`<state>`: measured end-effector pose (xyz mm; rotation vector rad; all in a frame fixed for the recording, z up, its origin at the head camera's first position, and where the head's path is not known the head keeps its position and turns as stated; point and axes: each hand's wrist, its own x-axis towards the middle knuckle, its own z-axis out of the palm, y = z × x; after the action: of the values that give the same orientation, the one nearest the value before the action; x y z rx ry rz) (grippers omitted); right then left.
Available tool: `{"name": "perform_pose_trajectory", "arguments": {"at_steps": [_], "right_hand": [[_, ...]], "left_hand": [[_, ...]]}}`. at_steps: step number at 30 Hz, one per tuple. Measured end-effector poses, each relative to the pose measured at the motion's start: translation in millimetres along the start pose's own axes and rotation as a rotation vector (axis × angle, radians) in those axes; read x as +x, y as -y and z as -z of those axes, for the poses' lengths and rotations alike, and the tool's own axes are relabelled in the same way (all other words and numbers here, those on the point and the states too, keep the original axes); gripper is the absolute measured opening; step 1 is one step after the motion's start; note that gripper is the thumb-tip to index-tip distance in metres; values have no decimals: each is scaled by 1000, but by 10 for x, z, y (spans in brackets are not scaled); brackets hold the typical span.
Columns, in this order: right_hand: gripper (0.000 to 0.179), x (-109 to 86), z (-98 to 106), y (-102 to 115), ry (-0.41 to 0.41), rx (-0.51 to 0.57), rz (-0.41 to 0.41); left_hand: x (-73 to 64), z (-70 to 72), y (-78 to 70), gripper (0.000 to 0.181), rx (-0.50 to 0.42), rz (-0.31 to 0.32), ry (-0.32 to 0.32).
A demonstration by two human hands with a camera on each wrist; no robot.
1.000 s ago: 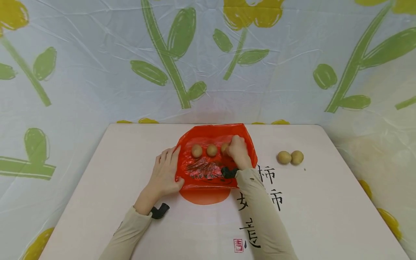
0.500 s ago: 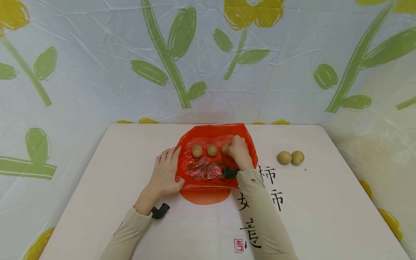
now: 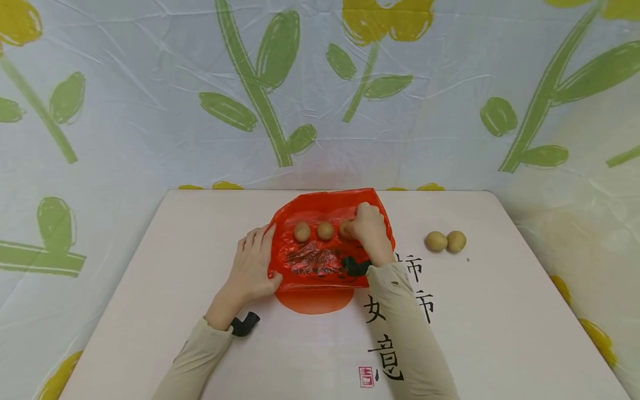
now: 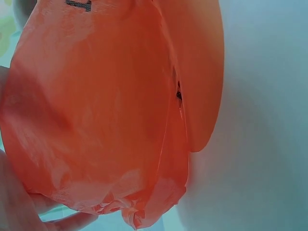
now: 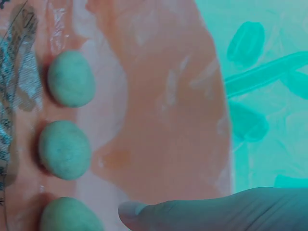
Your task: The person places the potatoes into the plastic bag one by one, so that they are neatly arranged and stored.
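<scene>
A red plastic bag (image 3: 320,203) lies with its mouth spread wide. Inside it sit a potato (image 3: 302,231) at the left, a middle potato (image 3: 325,231) and a right potato (image 3: 344,229). The left hand (image 3: 253,264) rests along the bag's left side, fingers spread and fairly straight, thumb at its near corner; in the left wrist view the bag partly covers those fingers (image 4: 19,202). Over the bag's right part, the right hand (image 3: 372,230) partly hides the right potato. In the right wrist view one extended finger (image 5: 183,215) shows a small gap from that potato (image 5: 70,219).
To the right of the bag, two more potatoes (image 3: 446,241) lie touching on the pale table (image 3: 490,328). Black brush characters (image 3: 387,355) and an orange round print (image 3: 315,303) mark its surface. A flower-patterned sheet (image 3: 165,111) hangs behind.
The right hand has shifted slightly up and right within the bag, leaving more of the right potato in sight. The left hand stays at the bag's side.
</scene>
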<state>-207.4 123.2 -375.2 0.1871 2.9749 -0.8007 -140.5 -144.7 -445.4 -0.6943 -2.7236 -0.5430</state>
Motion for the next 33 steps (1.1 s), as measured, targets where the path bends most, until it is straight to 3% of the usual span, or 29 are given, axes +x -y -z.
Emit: {"name": "perform_pose_trajectory", "arguments": {"at_steps": [6,14,20,26,33], "right_hand": [[17,-99,154,23,5,11,73],[40,-226,333,-68,43,170,150],[29,-279,437,-204,9,336,254],[27,-255,467,-453,-98,504,331],[24,-162,445,-848,-200,845,475]], "left_hand": [[4,9,9,92,-6,23,-10],[16,22,-7,92,-8,33,-9],[14,17,-5,91,0,36,1],[13,13,4,91,-3,30,-7],[7,10,4,91,3,23,-10]]}}
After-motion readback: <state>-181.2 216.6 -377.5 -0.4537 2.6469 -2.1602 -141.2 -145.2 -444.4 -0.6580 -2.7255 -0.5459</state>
